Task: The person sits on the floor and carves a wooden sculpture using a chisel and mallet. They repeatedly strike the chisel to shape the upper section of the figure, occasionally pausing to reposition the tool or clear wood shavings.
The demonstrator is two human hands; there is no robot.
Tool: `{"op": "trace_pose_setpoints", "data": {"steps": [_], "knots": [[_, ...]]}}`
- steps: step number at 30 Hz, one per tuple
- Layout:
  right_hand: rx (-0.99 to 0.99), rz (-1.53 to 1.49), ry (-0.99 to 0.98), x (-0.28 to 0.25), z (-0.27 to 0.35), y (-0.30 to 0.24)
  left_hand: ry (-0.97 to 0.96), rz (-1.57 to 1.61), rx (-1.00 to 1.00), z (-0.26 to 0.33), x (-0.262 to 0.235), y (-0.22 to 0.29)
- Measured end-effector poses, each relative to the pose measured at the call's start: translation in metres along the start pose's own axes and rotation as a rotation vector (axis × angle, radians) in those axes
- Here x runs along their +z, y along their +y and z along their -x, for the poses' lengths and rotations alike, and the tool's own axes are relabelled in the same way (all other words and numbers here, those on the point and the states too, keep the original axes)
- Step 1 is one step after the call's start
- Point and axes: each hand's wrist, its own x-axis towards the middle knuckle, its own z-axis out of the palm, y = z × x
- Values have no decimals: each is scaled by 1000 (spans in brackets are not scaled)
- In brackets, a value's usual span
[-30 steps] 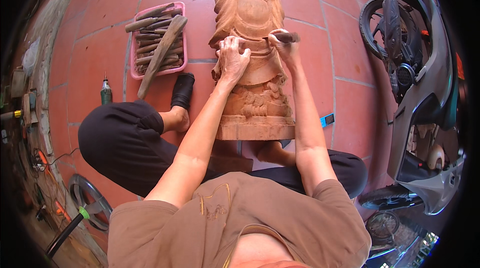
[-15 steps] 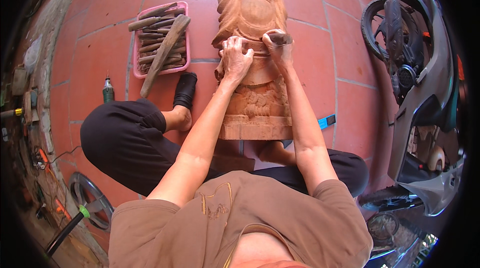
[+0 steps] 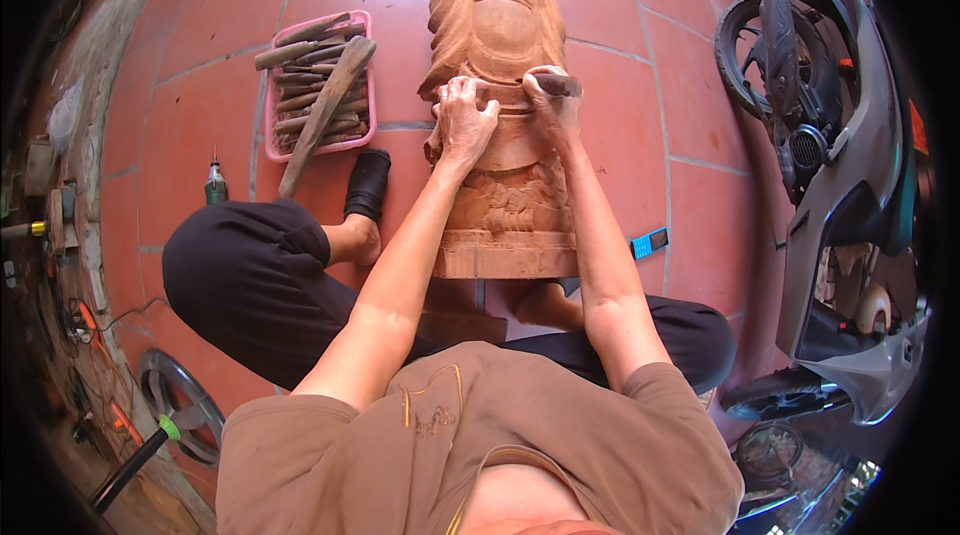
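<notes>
A reddish-brown carved wooden statue lies lengthwise on the floor before me, its square base nearest my body. My right hand is closed around a carving chisel at the statue's right side; its dark wooden handle end sticks out past the thumb. The chisel's blade is hidden among the fingers and the carving. My left hand rests on the statue's left side with fingers curled and thumb toward the right hand. What lies under those fingers cannot be made out.
A pink basket of wooden-handled tools stands left, a long wooden stick across it. Near my left knee is a green rotary tool. A blue phone lies right of the base. A grey motorbike stands far right.
The whole view has shifted slightly, with the statue a little further left in the picture. Both hands keep nearly the same hold and place on the carving.
</notes>
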Motion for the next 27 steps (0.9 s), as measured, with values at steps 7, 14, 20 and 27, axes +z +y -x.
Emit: {"op": "trace_pose_setpoints", "data": {"steps": [7,14,20,27], "knots": [[18,45,136,20,11,-4,76,25,232,1,-11,19],[-95,389,115,34,21,4,-55,375,374,7,-12,55],[234,-244,57,26,24,3,-136,622,68,-19,-7,20],[222,120,292,45,20,39,-297,685,-105,-34,-2,29]]}}
